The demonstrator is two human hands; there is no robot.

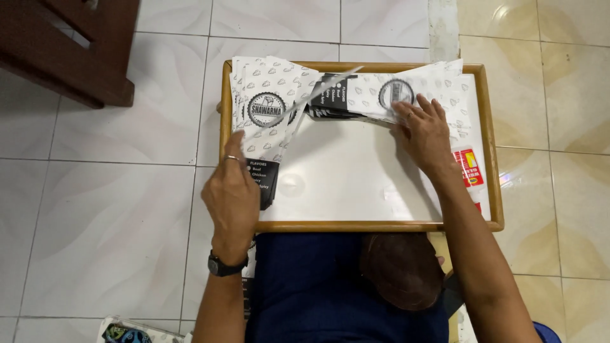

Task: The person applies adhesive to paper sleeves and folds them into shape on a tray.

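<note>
A small white table with a wooden rim (pixel 362 225) stands over my lap. On its left lies a stack of white printed paper wrappers (pixel 270 105) with a round black emblem and a black end. My left hand (pixel 232 197), with a ring and a wristwatch, grips the near end of that stack. A second pile of the same wrappers (pixel 381 95) lies fanned across the far right of the table. My right hand (pixel 422 130) rests flat on it, fingers spread. One thin sheet (pixel 318 95) stands tilted up between the two piles.
A red and yellow sticker (pixel 469 166) sits on the table's right side. Dark wooden furniture (pixel 76 44) stands on the tiled floor at the upper left. A patterned object (pixel 127 331) lies on the floor at the lower left.
</note>
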